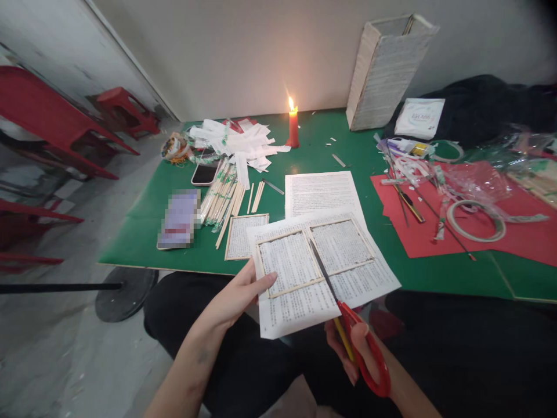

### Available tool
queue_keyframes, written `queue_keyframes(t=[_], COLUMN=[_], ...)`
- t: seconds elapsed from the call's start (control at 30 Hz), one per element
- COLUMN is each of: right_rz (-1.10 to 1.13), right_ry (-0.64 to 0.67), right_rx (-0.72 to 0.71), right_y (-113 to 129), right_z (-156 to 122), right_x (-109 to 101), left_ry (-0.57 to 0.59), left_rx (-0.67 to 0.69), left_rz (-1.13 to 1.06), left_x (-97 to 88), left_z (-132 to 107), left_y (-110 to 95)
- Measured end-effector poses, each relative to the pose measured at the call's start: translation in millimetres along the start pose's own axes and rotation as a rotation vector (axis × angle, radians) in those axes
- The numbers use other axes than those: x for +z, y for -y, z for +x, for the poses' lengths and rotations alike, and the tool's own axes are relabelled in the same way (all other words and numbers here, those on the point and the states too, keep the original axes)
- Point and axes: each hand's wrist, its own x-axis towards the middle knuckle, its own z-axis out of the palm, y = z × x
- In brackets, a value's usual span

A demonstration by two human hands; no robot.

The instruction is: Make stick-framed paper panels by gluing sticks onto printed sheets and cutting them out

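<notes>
A printed sheet of paper point(300, 307) bears two rectangular frames of thin wooden sticks. My left hand point(243, 287) pinches its left edge, thumb on top and fingers underneath. In my right hand point(354, 348) is a pair of red-handled scissors point(348, 313), its blades lying between the two stick frames; the paper is cut from the lower edge up to there. Something yellow shows beside the scissor handle, partly hidden by my fingers. Behind the sheet lie a separate stick frame backed with printed paper point(237, 238) and another printed page point(322, 191).
A lit red candle point(293, 128) stands at the back of the green table point(143, 215). Bundled chopsticks point(220, 191), paper strips point(235, 145) and a phone point(204, 174) lie left. Right are red sheets point(409, 238), a tape roll point(476, 220) and a tall paper-covered box point(387, 69).
</notes>
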Motion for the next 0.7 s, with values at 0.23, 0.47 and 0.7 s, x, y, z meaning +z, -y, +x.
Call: queue_keyframes(t=[0.23, 0.47, 0.7], right_rz=[0.053, 0.05, -0.021], right_ry=[-0.016, -0.078, -0.093], right_rx=[0.014, 0.093, -0.014], right_y=[11, 5, 19], right_z=[9, 17, 9], right_x=[9, 6, 14], left_ry=[0.005, -0.004, -0.005], left_rx=[0.065, 0.043, 0.018], left_rz=[-0.017, -0.009, -0.005], left_x=[3.9, 3.2, 3.8], left_z=[-1, -2, -2], left_y=[-1, -3, -5])
